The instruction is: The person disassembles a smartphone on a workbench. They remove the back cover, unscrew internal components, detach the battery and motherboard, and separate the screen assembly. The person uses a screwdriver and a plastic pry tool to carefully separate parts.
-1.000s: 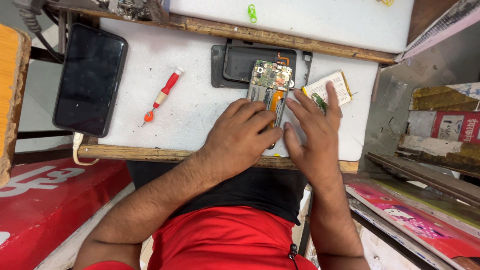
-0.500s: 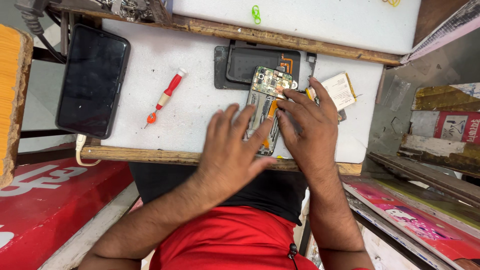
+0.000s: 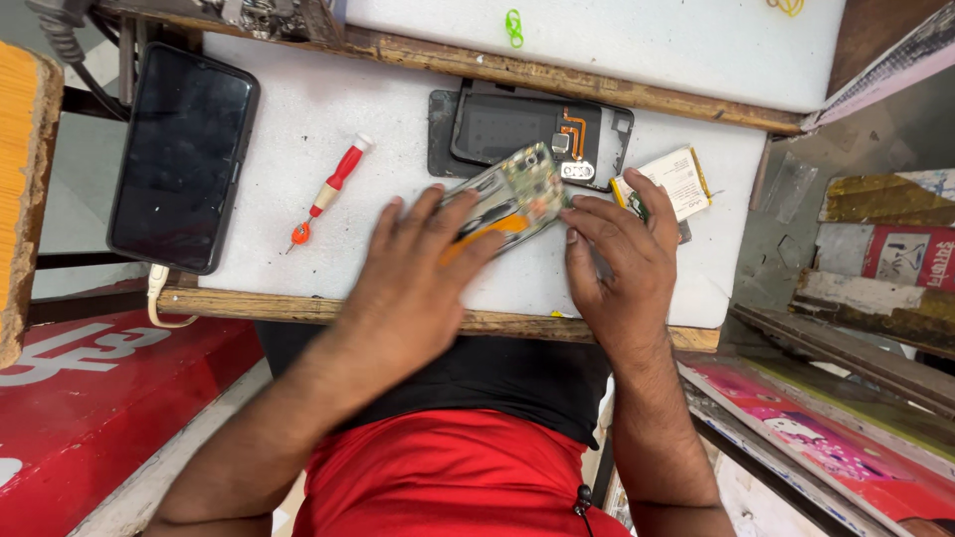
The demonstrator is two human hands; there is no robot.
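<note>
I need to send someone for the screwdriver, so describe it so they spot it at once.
Start at the white work board on the bench. Between the big dark phone lying at its left edge and the left hand, a small screwdriver lies slanted. It is the only red-handled thing there, with a white collar and a thin metal tip.

Single view, worn on the head, looking almost straight down. Close above the white table [image 3: 298, 179], its near wooden edge crossing the middle of the frame. Own red-shirted lap at bottom centre, both forearms reaching up from there into mid-frame, left hand [image 3: 418, 268] and right hand [image 3: 622, 264] near the centre. Far edge of the table along the top of the frame. Floor clutter down the left and right edges. No second view to share with.
</note>
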